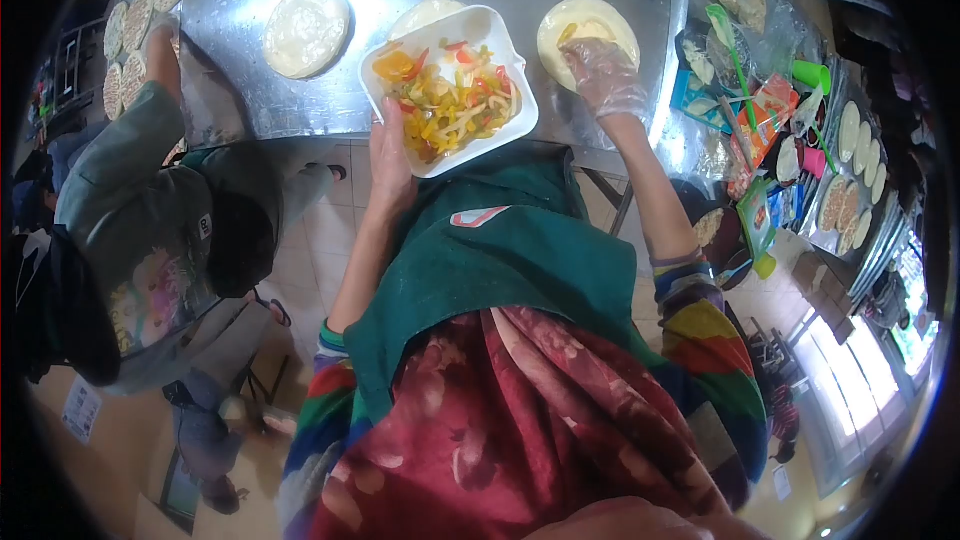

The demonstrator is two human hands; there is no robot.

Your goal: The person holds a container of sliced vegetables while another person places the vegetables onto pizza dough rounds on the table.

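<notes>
"Tray (512, 50) first: where is it?"

"In your left hand (393, 160), tilted in front of your apron (480, 270) at the near edge of the metal table (222, 5). Your thumb lies against its near left side; your other fingers are out of sight beneath it. You have it firmly grasped."

"What's in it?"

"A mix of cut vegetables (452, 118), mostly yellow, with red and pale strips and a bigger orange piece in the far left corner."

"And the right hand (603, 78)?"

"Gloved in clear plastic, it reaches down over a dough round (612, 22) to the right of your tray. Your fingers are bent and pointing down, with a yellow strip (567, 32) at their tips. I can't tell whether you are pinching it or have let it go."

"Anything else around?"

"A second round (307, 32) lies left of the tray, and another (425, 15) is partly hidden behind it. Three more form a row farther off. On your left, a co-worker's hand (160, 32) is at some topped rounds (135, 20). On your right there's a pink cup (813, 162) and an orange packet (770, 112) among the clutter."
</notes>
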